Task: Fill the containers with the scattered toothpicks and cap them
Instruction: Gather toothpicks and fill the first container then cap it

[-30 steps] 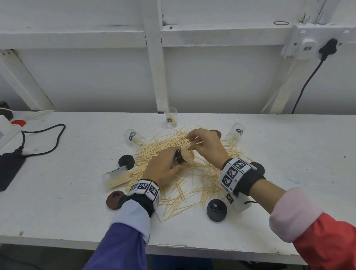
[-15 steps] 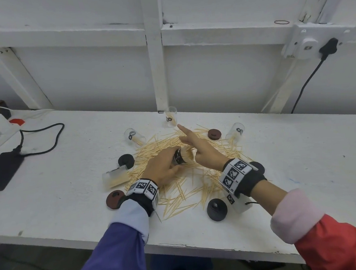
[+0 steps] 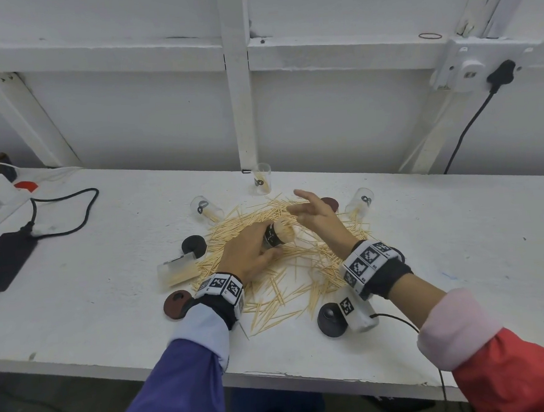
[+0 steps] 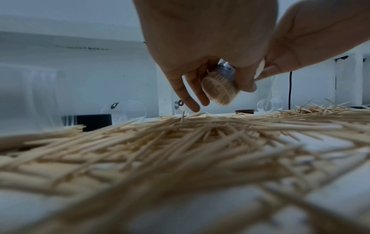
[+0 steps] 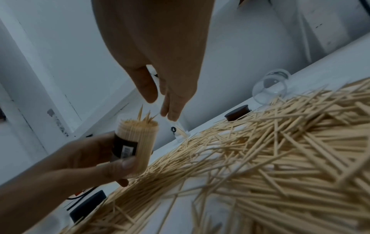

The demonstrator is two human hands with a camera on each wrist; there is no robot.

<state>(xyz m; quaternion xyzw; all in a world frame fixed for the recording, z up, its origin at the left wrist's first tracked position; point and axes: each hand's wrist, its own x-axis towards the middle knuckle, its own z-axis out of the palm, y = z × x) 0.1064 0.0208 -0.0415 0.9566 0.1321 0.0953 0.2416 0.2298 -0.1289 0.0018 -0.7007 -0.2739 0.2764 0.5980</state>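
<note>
My left hand [image 3: 251, 250] grips a small clear container [image 3: 279, 234] packed with toothpicks, tilted with its open end to the right, just above the heap of scattered toothpicks [image 3: 300, 261]. In the right wrist view the full container [image 5: 135, 142] has a few toothpicks sticking up from its mouth. My right hand [image 3: 313, 211] hovers beside that mouth with fingers spread and empty. A dark red cap [image 3: 330, 203] lies just behind it. Black caps [image 3: 194, 245] [image 3: 331, 319] lie at the heap's edges.
Clear containers lie tipped at the back left [image 3: 205, 209] and back right [image 3: 360, 201]; one stands upright by the wall post [image 3: 261, 182]. A rectangular clear box [image 3: 177, 270] and a dark red cap [image 3: 176, 305] lie at the left. Cables and a power brick [image 3: 4, 260] occupy the far left.
My right hand has let go at the container's mouth and opened, its fingers now spread and lifted slightly. The left hand keeps the container in the same place.
</note>
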